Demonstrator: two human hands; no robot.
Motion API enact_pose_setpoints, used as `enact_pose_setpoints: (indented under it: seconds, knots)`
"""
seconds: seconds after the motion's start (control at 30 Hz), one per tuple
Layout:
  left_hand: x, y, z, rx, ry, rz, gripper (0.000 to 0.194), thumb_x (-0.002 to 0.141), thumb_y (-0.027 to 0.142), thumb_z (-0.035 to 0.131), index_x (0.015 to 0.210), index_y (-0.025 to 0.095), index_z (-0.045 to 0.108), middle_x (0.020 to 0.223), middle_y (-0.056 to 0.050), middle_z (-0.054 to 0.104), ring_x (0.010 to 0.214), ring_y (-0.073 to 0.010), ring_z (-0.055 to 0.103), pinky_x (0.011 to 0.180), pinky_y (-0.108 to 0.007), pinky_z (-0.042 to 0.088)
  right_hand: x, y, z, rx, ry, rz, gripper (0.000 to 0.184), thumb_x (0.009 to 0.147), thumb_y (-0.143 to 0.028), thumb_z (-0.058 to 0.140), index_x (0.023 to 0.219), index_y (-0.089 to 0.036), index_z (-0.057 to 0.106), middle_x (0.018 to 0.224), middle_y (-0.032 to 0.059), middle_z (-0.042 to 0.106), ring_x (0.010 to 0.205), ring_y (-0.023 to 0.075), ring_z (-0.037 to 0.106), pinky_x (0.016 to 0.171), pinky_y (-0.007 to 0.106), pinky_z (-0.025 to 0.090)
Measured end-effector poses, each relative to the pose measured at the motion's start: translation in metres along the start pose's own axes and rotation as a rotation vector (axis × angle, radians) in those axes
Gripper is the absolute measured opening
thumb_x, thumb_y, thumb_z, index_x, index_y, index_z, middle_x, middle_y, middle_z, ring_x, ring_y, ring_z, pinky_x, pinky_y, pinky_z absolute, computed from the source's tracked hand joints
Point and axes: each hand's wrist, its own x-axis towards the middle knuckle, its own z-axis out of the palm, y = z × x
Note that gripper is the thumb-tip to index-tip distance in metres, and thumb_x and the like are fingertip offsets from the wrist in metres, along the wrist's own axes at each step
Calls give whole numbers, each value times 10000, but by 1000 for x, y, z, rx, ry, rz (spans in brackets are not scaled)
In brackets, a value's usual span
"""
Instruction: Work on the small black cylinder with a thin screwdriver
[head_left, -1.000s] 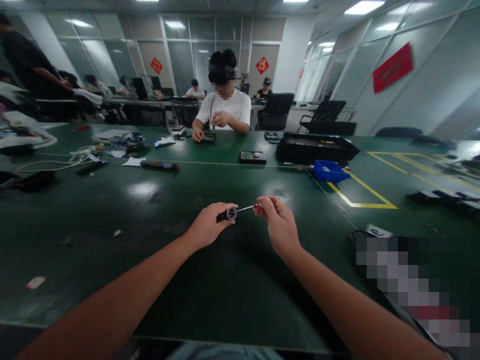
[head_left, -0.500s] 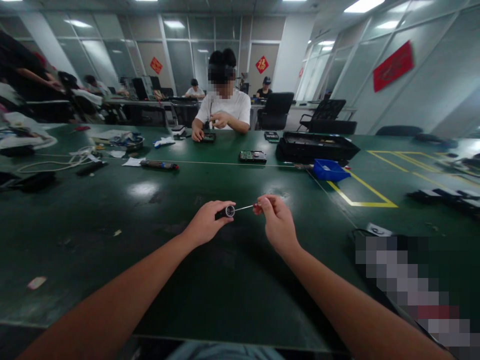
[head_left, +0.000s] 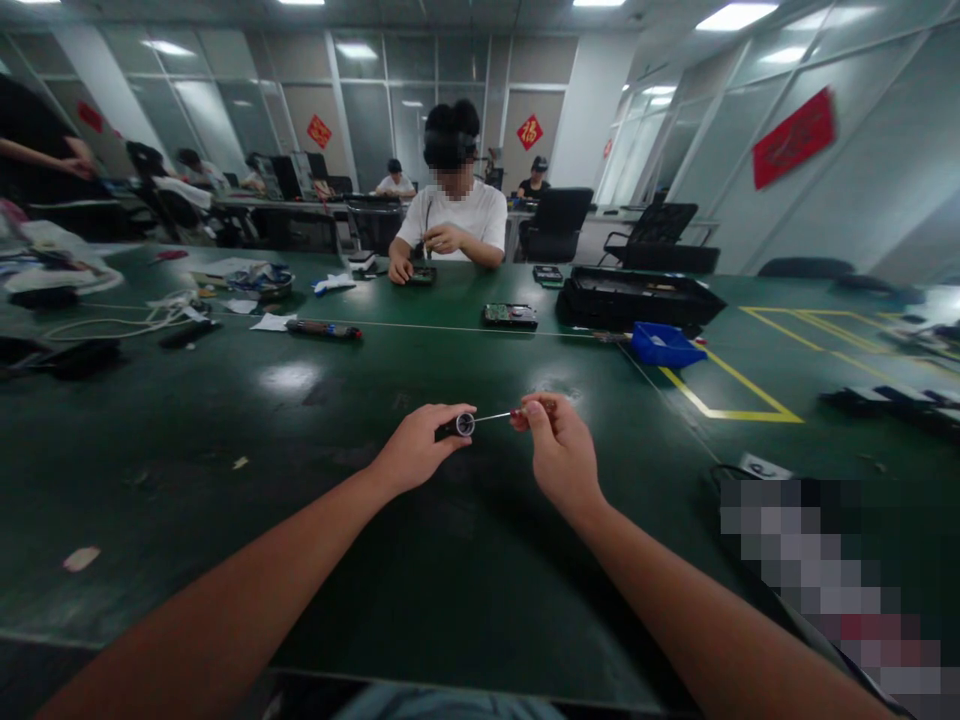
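Note:
Over the middle of the green table, my left hand (head_left: 414, 445) is closed around a short black cylinder (head_left: 448, 428). A pale ring edges the cylinder's round end (head_left: 465, 425), which faces right; it looks like a small flashlight or lens barrel, but I cannot tell which. My right hand (head_left: 559, 445) grips the reddish handle of a screwdriver (head_left: 493, 417) between thumb and fingers. The screwdriver's thin metal shaft points left, and its tip is at the cylinder's open end. Too little detail shows to tell how deep the tip sits.
On the green table (head_left: 315, 560) lie a marker-like tool (head_left: 324, 330), a bare hard drive (head_left: 510, 315), a black tray (head_left: 641, 297) and a blue bin (head_left: 667, 345). Cables (head_left: 127, 325) lie at left. Across the table sits a co-worker (head_left: 457, 215) with both hands on small parts.
The whole view has shifted slightly right and down. Both hands keep their grips, with the screwdriver still pointing at the cylinder's end.

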Motion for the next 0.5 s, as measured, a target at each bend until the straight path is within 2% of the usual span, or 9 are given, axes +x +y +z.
enact_pose_setpoints:
  seconds: [0.2,0.33,0.4,0.5]
  knots:
    - [0,0,-1,-2,-5,-18,408,881,255,689,1285,276,637,1181,-26,689,1097,-219,602,989,-395,442,0,-1,-3,-10,-61,-21,237,967,-411,530,1008,-202,635,863,63,745,807,213,720,781,377,542]
    - [0,1,-1,-2,0,-22,404,885,260,683,1286,269,637,1198,-34,685,1116,-225,598,1006,-405,437,0,-4,-3,-16,-54,-4,251,966,-421,537,1006,-199,645,859,58,751,800,204,718,761,351,536]
    - [0,1,-1,1,4,-24,405,883,262,684,1286,265,638,1196,-40,686,1111,-230,601,1001,-412,442,0,-6,-4,-83,-48,-15,265,956,-449,559,950,-207,666,816,43,747,757,196,704,719,329,517]
    - [0,2,-2,-4,9,-19,406,874,256,693,1277,260,643,1187,-43,688,1104,-234,606,991,-416,451,1,-8,-7,-244,-42,-54,351,919,-522,601,746,-222,657,646,8,687,585,169,623,603,302,453]
